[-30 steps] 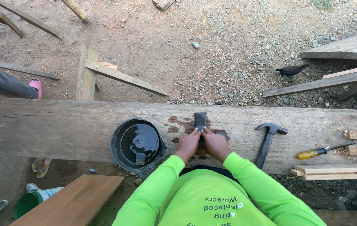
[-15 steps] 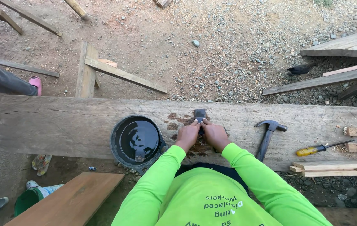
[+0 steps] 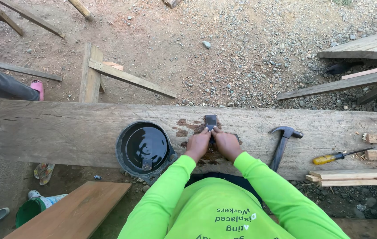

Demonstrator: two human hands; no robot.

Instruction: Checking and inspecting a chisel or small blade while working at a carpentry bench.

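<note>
Looking down from the head camera, both hands meet on a small dark brush [image 3: 210,121] laid on a wide weathered plank [image 3: 64,132]. The left hand [image 3: 198,144] and right hand [image 3: 226,143] each pinch its handle, fingertips closed on it, while the bristle end points away from the body beside dark brown wet patches [image 3: 187,125] on the wood.

Just beside the left hand sits a round black tub [image 3: 145,148] of dark liquid, part of it overhanging the plank's near edge; a nudge from the left forearm could, I judge, tip it and spill it over the bright green sleeve [image 3: 162,194].

To the right lie a claw hammer [image 3: 282,144] and, farther along, a yellow-handled screwdriver [image 3: 335,156]; a wide sweep of the right elbow might knock the hammer off.

With 2 hands crowded on 1 short handle, wet stain could make the fingers slip, smearing stain beyond the patch
</note>
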